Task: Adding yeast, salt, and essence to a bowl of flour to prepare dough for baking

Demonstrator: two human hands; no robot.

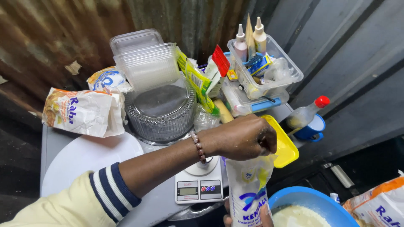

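Observation:
My left hand point(242, 138) reaches across from the lower left, fingers closed on the top of a white packet point(247, 189) with blue and yellow print. The packet stands upright just left of a blue bowl point(324, 201) holding white powder. At the bottom edge my right hand point(229, 217) holds the packet's lower part; only its fingertips show on either side. A beaded bracelet sits on my left wrist, and the sleeve is cream with navy stripes. A small digital scale point(198, 189) lies under my left forearm.
A yellow plastic lid point(288, 150) lies behind the packet. Further back are stacked foil trays point(162, 122), clear plastic tubs point(147, 63), a box of squeeze bottles point(269, 71), flour bags point(84, 111), a red-capped bottle point(307, 112) and a white round board point(84, 157). Corrugated metal walls close in behind.

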